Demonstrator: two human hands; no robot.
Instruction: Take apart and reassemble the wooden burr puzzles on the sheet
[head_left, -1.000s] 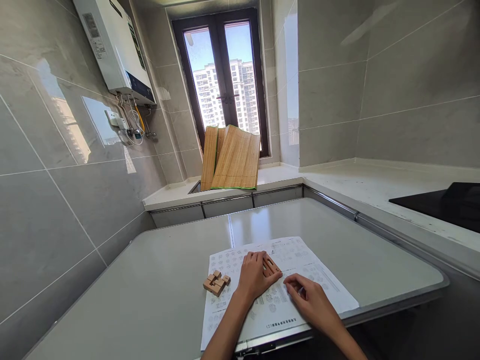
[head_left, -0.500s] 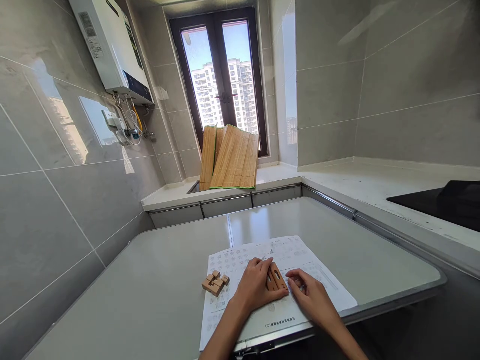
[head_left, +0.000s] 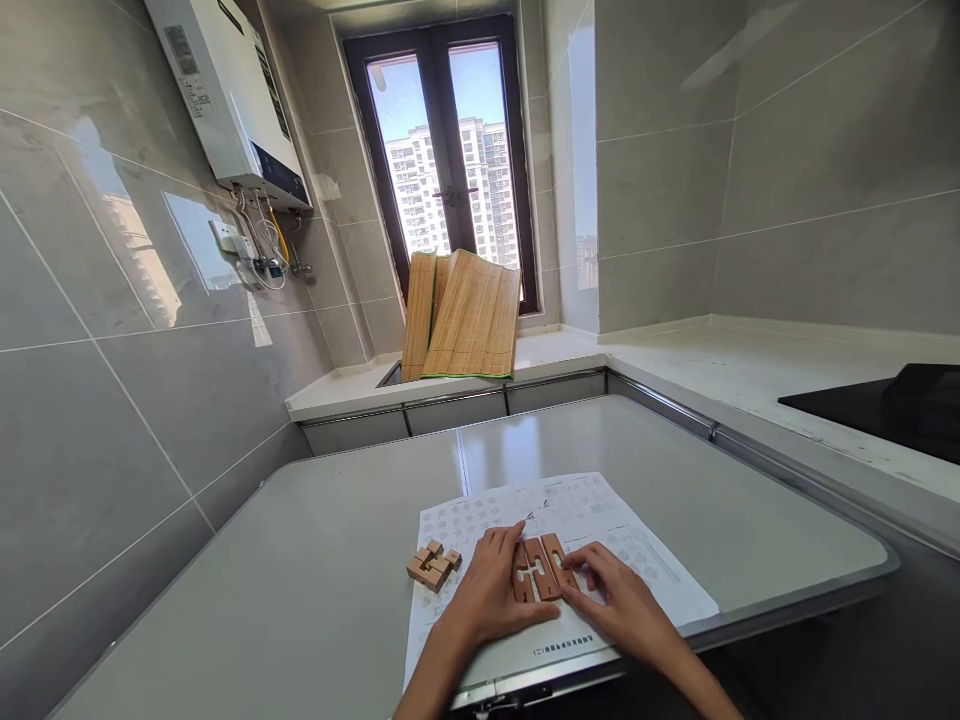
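Three flat reddish-brown wooden puzzle pieces with cut-out slots lie side by side on a printed sheet (head_left: 592,505). Bracketing the left puzzle piece (head_left: 522,590) and the middle puzzle piece (head_left: 540,568) is my left hand (head_left: 491,585), its fingers along the far left side and its thumb at the near edge. My right hand (head_left: 619,600) has thumb and forefinger on the right edge of the right puzzle piece (head_left: 553,555). A narrow gap separates the middle and right pieces. My left fingers partly cover the left piece.
A cluster of pale interlocking wooden blocks (head_left: 433,567) sits at the sheet's left edge. The white table (head_left: 300,570) reaches a counter (head_left: 675,345) at the back and right. Bamboo mats (head_left: 476,315) lean by the window, and a black hob (head_left: 877,405) lies at right.
The pieces have spread apart sideways, so three now show. My left hand has shifted left and nearer, and my right hand has come in to touch the right piece.
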